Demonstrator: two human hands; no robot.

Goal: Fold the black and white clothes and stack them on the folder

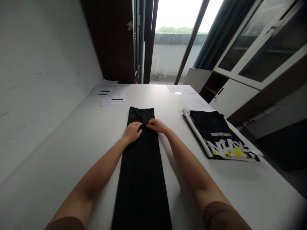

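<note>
A black garment (144, 179), folded into a long narrow strip, lies lengthwise on the white table and runs out of view at the bottom. Whether it is a pair of trousers I cannot tell. Near its far end, my left hand (133, 131) rests on the cloth with its fingers stretched out and the thumb apart. My right hand (156, 125) pinches the cloth at the right side, close to a small turned-over flap (146, 115). The two hands are a short gap apart.
To the right sits a stack of folded clothes (223, 135), black and white with yellow print. Papers lie at the far left (115, 95) and far right (194, 100) of the white table (93, 134). A wall (48, 64) borders the left; cabinets (236, 95) stand beyond the right edge.
</note>
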